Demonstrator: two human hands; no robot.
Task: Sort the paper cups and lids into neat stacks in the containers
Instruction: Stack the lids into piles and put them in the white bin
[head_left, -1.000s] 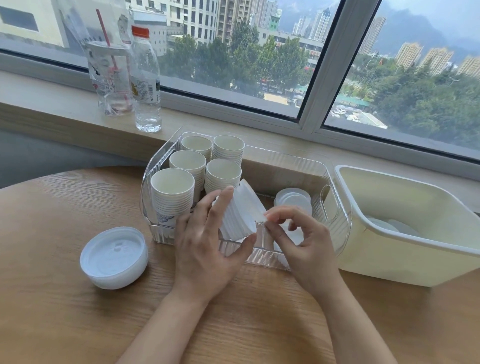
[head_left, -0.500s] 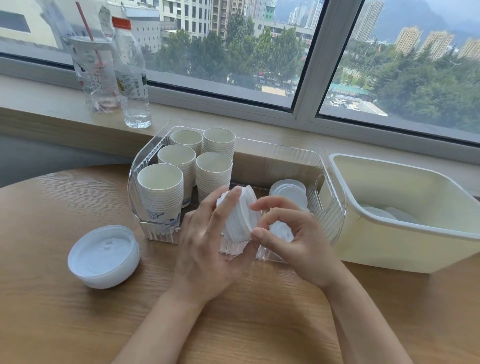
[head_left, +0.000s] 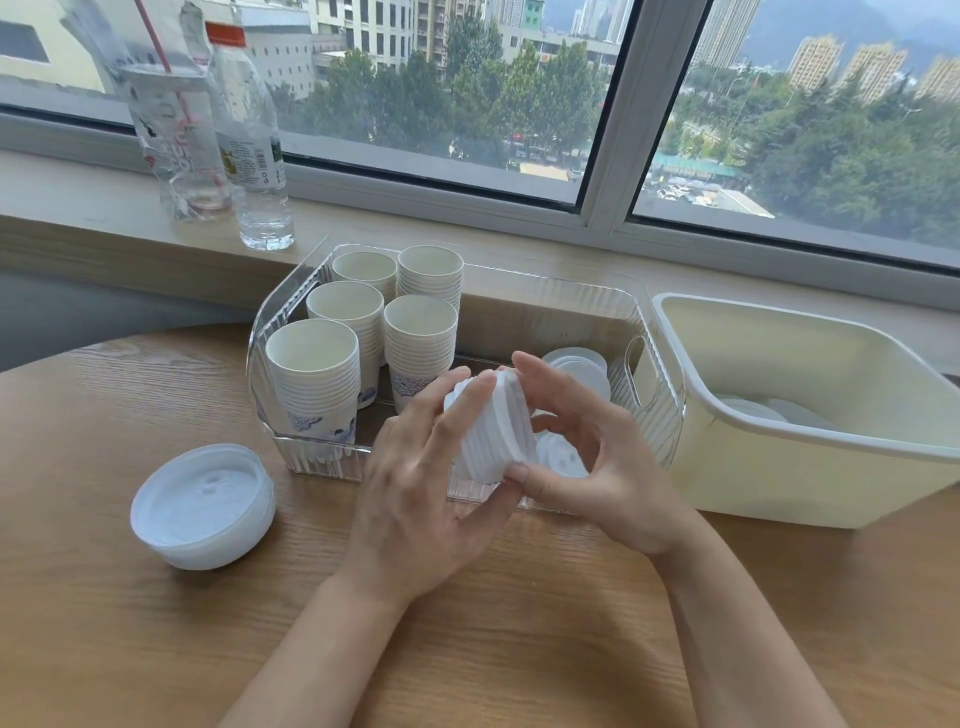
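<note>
Wooden table under a wide window. Cream bin right, loose lids inside. Clear container centre: five cup stacks at left end, lids at right. Lid pile near left on table. Left hand and right hand, fingers clamped round tilted lid stack over container's near wall.

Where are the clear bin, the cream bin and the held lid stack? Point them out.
clear bin (head_left: 655, 364), head view, right wall by the handle slot.
cream bin (head_left: 769, 467), head view, front wall.
lid stack (head_left: 491, 426), head view, ribbed side.
</note>
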